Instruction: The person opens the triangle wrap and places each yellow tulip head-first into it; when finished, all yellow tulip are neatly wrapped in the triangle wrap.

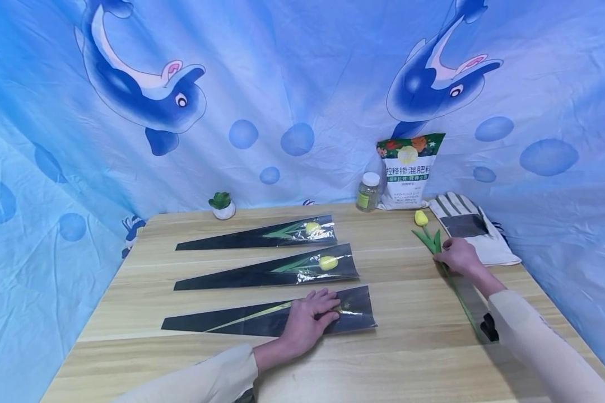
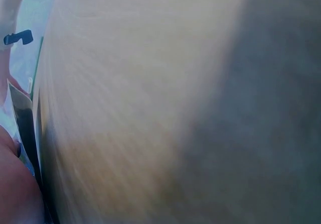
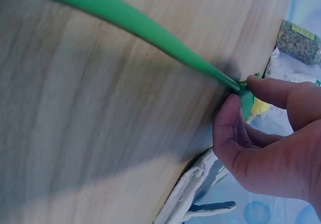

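In the head view my right hand [image 1: 461,256] pinches the stem of a yellow artificial tulip [image 1: 421,218], just below its green leaves; the long stem trails toward the front of the table. The right wrist view shows thumb and fingertips on that green stem [image 3: 150,35]. My left hand [image 1: 307,318] rests on the nearest black-backed clear flower sleeve [image 1: 353,319], fingers extended, covering much of a tulip in it. Two more sleeves, a middle one [image 1: 222,278] and a far one [image 1: 222,242], each hold a yellow tulip. The left wrist view is mostly blurred tabletop.
Along the table's back stand a small potted plant [image 1: 224,208], a white-lidded jar [image 1: 368,193] and a fertilizer bag [image 1: 408,176]. White work gloves [image 1: 489,240] lie at the right, beside the tulip. A blue dolphin-print cloth [image 1: 302,89] hangs behind.
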The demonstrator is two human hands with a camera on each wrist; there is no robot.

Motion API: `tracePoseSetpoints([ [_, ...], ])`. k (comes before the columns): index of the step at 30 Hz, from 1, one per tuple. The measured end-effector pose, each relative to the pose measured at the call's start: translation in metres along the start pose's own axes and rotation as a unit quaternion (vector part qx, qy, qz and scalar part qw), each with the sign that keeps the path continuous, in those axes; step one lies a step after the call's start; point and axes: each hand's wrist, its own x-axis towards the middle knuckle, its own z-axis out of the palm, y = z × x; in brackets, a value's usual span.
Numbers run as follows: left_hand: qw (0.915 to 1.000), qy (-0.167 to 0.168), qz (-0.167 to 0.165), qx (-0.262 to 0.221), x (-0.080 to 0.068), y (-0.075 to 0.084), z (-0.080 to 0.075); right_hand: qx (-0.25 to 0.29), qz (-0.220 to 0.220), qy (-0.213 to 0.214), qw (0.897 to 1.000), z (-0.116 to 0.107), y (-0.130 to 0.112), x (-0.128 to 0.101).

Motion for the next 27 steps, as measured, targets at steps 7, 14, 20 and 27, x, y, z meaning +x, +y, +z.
tracePoseSetpoints([
  [7, 1.0, -0.003, -0.003, 0.001, 0.0, 0.0, 0.0, 0.07, 0.038, -0.027, 0.996, -0.001, 0.0, 0.002],
  [14, 0.9999, -0.008, -0.005, 0.007, -0.001, -0.001, 0.001, 0.177, 0.074, -0.08, 0.978, -0.005, -0.004, 0.0],
  [20, 1.0, -0.003, -0.002, 0.005, -0.001, 0.0, 0.001, 0.224, 0.048, -0.1, 0.968, -0.004, -0.002, -0.004],
  [27, 1.0, 0.001, 0.002, 0.003, -0.001, 0.0, 0.002, 0.276, 0.013, -0.096, 0.956, -0.001, -0.006, -0.011],
])
